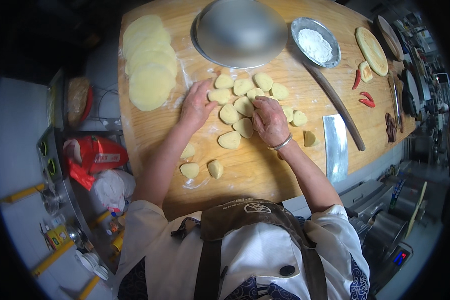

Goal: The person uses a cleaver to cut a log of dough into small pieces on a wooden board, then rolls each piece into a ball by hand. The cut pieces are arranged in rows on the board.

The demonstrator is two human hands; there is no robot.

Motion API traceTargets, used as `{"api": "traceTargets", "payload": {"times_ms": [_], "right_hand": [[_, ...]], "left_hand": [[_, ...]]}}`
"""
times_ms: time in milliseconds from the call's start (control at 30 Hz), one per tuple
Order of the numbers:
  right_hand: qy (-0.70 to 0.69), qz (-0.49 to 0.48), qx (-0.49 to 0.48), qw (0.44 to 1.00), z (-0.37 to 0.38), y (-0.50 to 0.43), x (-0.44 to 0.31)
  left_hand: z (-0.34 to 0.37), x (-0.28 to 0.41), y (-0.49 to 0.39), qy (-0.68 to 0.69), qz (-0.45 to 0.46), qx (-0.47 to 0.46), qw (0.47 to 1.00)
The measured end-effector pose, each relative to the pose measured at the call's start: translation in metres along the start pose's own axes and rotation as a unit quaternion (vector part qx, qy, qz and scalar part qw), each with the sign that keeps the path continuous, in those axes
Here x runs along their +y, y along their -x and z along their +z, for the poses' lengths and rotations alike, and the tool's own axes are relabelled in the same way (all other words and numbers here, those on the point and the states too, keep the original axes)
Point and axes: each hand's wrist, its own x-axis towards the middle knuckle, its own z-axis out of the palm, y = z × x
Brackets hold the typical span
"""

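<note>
Cut pieces of pale yellow dough lie in a loose cluster on a floured wooden work table. My left hand rests at the cluster's left edge, thumb apart from the fingers, beside a dough piece. My right hand, with a metal bangle at the wrist, reaches over the cluster's right part. Its fingers are bent down among the pieces and hide some of them; whether they grip one is unclear. Several more pieces, such as one dough piece, lie nearer my body.
Overlapping flat dough rounds lie at far left. A large metal bowl and a bowl of flour stand at the back. To the right are a rolling pin, a broad metal blade, red chillies and a flatbread.
</note>
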Motion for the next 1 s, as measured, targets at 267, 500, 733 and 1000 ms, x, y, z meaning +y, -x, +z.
{"api": "traceTargets", "payload": {"times_ms": [267,500,733,1000], "right_hand": [[-0.018,0.004,0.011,1.0,-0.001,0.009,-0.004],[0.0,0.027,-0.015,1.0,-0.028,0.035,-0.009],[-0.044,0.077,-0.116,0.989,-0.007,0.07,-0.036],[-0.09,0.046,-0.091,0.991,0.034,0.065,-0.056]], "left_hand": [[0.018,0.011,-0.009,0.062,-0.013,0.03,0.998],[0.003,0.004,0.011,0.08,-0.013,0.066,0.995],[-0.029,0.053,0.061,-0.04,-0.071,-0.178,0.981],[-0.02,0.045,0.061,-0.039,-0.032,-0.129,0.99]]}}
